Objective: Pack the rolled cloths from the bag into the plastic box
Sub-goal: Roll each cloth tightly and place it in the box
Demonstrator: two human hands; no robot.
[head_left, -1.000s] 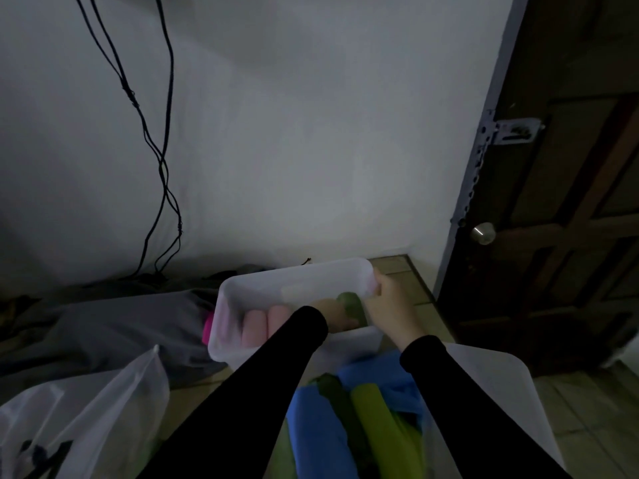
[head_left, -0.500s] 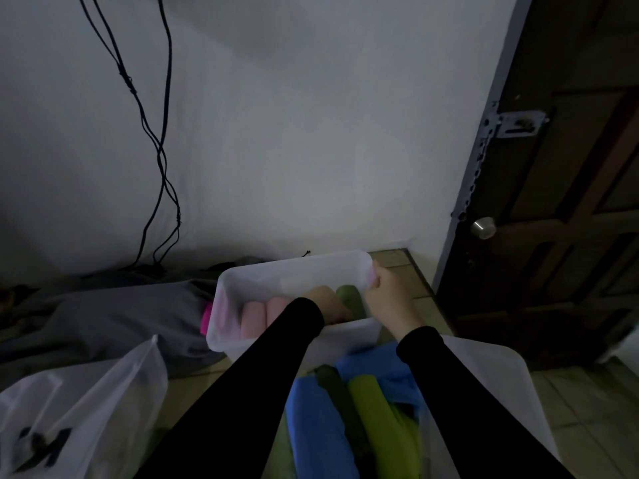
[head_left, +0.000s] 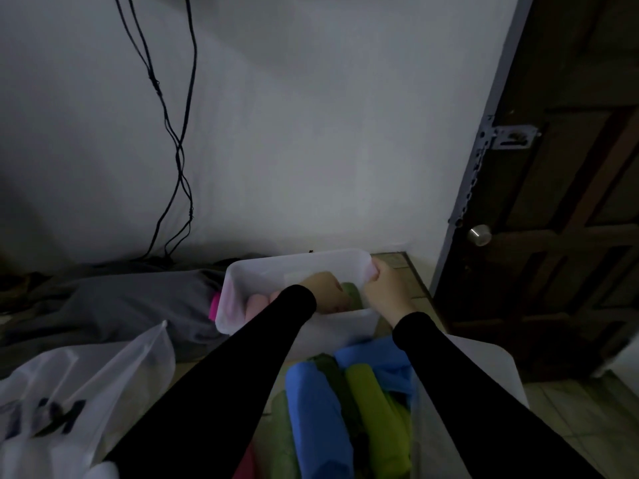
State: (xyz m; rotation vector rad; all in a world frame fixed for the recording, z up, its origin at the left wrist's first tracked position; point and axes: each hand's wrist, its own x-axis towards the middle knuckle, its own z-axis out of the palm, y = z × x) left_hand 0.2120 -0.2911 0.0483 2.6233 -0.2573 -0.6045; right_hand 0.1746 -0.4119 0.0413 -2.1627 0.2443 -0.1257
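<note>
While the right hand point(head_left: 383, 292) grips the right end rim of the plastic box point(head_left: 297, 267) at frame centre, the left hand point(head_left: 325, 292) reaches inside, fingers seemingly curled on a green rolled cloth point(head_left: 351, 293); remaining rolls point(head_left: 318, 409) lie lengthwise below, nearer both wrists.

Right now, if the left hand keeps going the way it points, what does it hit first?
Probably the green cloth inside the box; the left hand is already in there, beside it. Past that, the box's right wall. Depth unclear.
</note>
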